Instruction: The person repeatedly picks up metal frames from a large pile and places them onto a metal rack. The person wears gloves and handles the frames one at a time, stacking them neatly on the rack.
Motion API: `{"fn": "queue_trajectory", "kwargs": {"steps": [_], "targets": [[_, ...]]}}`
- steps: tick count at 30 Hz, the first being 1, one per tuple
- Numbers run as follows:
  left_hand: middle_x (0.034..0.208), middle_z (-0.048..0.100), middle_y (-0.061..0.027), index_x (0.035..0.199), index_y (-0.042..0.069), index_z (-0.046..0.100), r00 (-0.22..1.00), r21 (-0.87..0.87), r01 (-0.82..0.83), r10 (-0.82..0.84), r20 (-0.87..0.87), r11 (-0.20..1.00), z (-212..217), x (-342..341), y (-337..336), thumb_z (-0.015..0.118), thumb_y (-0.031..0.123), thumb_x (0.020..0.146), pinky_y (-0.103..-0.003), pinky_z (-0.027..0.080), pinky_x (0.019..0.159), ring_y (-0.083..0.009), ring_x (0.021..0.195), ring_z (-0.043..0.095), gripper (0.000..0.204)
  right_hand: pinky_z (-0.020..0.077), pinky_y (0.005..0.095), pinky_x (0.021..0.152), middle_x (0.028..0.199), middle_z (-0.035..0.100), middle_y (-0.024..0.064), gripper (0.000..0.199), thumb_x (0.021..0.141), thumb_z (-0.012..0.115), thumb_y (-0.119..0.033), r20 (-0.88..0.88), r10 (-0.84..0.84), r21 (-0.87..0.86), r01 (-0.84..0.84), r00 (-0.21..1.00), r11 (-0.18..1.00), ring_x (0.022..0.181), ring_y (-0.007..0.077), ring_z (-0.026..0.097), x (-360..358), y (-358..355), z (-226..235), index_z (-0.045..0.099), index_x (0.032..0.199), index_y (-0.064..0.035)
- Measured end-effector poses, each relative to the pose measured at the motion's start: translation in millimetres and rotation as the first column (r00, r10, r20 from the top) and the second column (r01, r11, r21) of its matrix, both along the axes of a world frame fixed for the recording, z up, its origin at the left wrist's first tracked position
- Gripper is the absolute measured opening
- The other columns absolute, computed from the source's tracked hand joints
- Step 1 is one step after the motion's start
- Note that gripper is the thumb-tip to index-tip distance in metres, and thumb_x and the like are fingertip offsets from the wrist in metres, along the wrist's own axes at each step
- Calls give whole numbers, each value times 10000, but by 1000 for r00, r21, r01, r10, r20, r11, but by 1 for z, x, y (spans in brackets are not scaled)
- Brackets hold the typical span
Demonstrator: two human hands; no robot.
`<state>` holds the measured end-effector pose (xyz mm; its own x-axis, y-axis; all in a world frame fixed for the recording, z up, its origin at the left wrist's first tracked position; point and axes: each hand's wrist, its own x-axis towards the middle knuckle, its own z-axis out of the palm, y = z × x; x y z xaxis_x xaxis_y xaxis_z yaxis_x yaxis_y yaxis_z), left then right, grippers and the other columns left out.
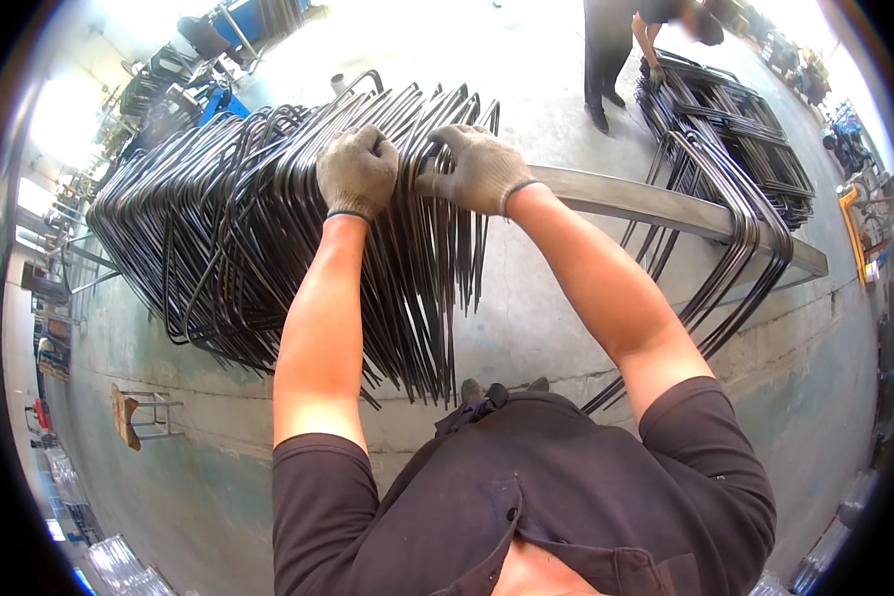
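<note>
A dense row of dark bent metal tubes [219, 189] hangs over a long metal beam [616, 194], their legs slanting down toward me. My left hand [358, 174], in a grey-beige work glove, is closed at the top of the row, its fingers curled round tubes and partly hidden. Just to its right, my right hand [475, 169] wears a matching glove. Its thumb and fingers curve round the tops of several tubes at the row's right part. A smaller group of bent tubes [745, 238] hangs near the beam's right end, apart from both hands.
At the upper right, another person [656, 40] bends over a stack of dark metal frames [735, 139] on the floor. A small stool [139, 415] stands at the lower left. Blue equipment [258, 20] is at the far left, and a yellow-orange metal frame [850, 228] at the right.
</note>
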<state>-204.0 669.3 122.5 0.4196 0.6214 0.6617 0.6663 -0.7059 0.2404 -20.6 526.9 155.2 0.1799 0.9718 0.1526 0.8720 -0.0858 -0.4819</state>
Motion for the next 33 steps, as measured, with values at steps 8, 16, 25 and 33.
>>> {"fn": "queue_trajectory", "kwargs": {"steps": [8, 16, 25, 33], "targets": [[939, 811, -130, 851, 90, 787, 1000, 4, 1, -1, 17, 1000, -1, 2, -2, 720, 213, 946, -562, 608, 918, -402, 970, 765, 168, 494, 473, 1302, 1633, 670, 211, 968, 953, 793, -725, 15, 124, -194, -119, 992, 974, 1566, 352, 592, 22, 16, 16, 627, 1650, -74], [945, 818, -137, 853, 88, 794, 1000, -5, 6, -6, 23, 1000, 3, 4, -4, 712, 212, 933, -559, 614, 903, -404, 949, 769, 169, 523, 467, 1249, 1516, 728, 209, 857, 1040, 697, -775, 124, 227, -90, -217, 966, 972, 1471, 357, 649, 41, 26, -2, 734, 1477, -39], [910, 809, -166, 813, 109, 792, 992, -45, -106, 103, -71, 993, 10, 9, -6, 732, 232, 887, -556, 610, 869, -416, 931, 780, 156, 601, 499, 1084, 1244, 797, 159, 478, 938, 862, -486, -33, 294, 26, -294, 955, 956, 1242, 354, 744, 37, 19, 8, 813, 1249, -126], [947, 823, -155, 836, 87, 805, 999, -45, -39, 39, -10, 998, 13, -2, -8, 714, 229, 903, -543, 615, 937, -405, 1001, 778, 181, 618, 448, 1024, 1223, 787, 116, 285, 983, 800, -287, -70, 281, 80, -275, 957, 958, 1178, 290, 745, 20, 17, 8, 842, 1214, -125]]}}
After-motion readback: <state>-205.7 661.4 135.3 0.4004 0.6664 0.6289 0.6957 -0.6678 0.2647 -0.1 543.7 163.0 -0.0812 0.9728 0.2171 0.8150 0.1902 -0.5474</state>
